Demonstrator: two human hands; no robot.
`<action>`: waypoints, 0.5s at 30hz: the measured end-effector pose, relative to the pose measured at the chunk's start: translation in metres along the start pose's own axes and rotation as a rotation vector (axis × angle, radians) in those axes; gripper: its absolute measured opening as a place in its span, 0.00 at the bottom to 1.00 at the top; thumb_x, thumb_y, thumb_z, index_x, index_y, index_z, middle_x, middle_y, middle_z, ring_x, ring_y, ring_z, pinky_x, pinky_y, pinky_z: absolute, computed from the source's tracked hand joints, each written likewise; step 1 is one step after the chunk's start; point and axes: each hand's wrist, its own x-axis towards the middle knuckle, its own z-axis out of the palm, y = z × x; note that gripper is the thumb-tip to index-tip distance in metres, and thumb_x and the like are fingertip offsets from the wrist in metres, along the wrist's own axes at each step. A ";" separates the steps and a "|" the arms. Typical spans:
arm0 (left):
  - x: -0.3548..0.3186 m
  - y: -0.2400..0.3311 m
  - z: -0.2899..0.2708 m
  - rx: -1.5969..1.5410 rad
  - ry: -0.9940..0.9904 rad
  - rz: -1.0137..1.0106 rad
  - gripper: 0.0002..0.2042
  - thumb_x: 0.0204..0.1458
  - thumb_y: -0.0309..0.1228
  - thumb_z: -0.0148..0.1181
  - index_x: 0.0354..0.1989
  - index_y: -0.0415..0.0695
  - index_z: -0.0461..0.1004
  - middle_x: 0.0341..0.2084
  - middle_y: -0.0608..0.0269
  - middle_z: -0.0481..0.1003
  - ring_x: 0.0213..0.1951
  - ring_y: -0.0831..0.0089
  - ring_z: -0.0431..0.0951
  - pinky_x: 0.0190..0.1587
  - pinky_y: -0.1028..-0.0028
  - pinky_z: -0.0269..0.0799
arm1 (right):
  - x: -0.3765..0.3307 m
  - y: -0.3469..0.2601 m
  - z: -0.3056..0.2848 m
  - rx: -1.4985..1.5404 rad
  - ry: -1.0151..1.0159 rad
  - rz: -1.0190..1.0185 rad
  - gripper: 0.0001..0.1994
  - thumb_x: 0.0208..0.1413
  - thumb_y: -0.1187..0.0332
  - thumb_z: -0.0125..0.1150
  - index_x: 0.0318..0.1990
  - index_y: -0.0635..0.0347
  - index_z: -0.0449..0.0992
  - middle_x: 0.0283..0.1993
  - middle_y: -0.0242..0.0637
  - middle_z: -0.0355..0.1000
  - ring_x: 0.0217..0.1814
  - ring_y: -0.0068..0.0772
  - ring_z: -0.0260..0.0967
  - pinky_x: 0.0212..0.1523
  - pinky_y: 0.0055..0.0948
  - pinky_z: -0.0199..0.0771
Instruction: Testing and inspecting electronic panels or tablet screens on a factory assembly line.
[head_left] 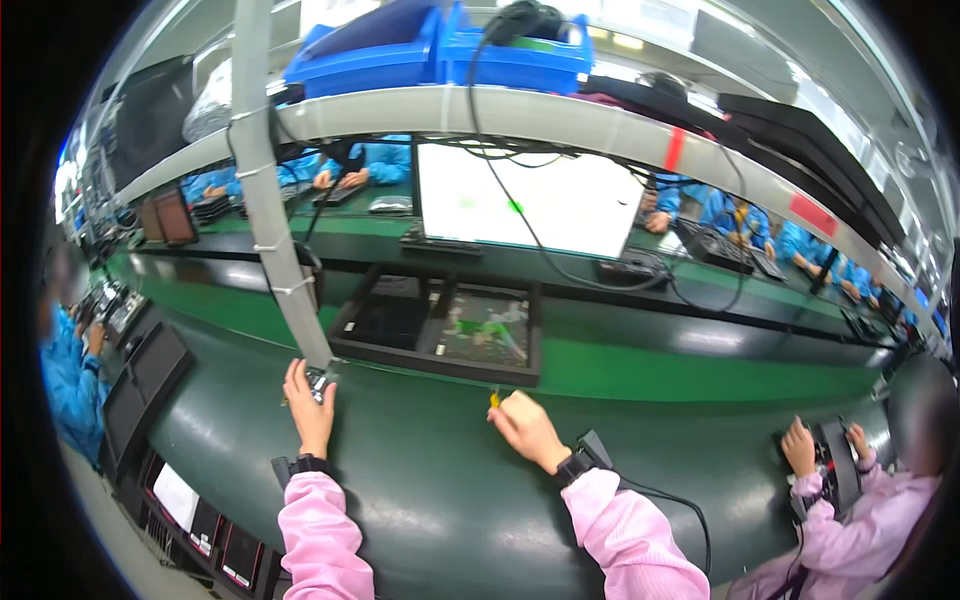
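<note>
My left hand (312,408) is at the foot of the grey post, its thumb and fingers closed around a small black and silver part (319,385). What kind of part it is cannot be made out. To the right, my right hand (530,428) pinches a small yellow piece (494,399) that sticks out past the fingertips; its kind is too small to tell. Both hands are over the dark green bench (430,450). Beyond them lies a black divided tray (440,365), with a dark flat panel in its left half and a clear bag with green and white bits in its right half.
A grey post (270,190) rises left of the tray. Behind stands a lit monitor (530,200) with hanging cables. Blue bins (365,60) sit on the overhead rail. A pink-sleeved co-worker (850,530) handles a black device at right; a blue-sleeved person (75,380) is at left.
</note>
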 end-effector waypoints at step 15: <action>-0.049 0.233 -0.005 -0.372 -0.304 0.427 0.10 0.46 0.23 0.60 0.38 0.45 0.74 0.43 0.59 0.73 0.47 0.59 0.70 0.51 0.64 0.63 | -0.082 -0.027 -0.039 0.181 -0.162 0.288 0.08 0.60 0.73 0.48 0.44 0.63 0.71 0.29 0.38 0.66 0.35 0.38 0.67 0.37 0.33 0.68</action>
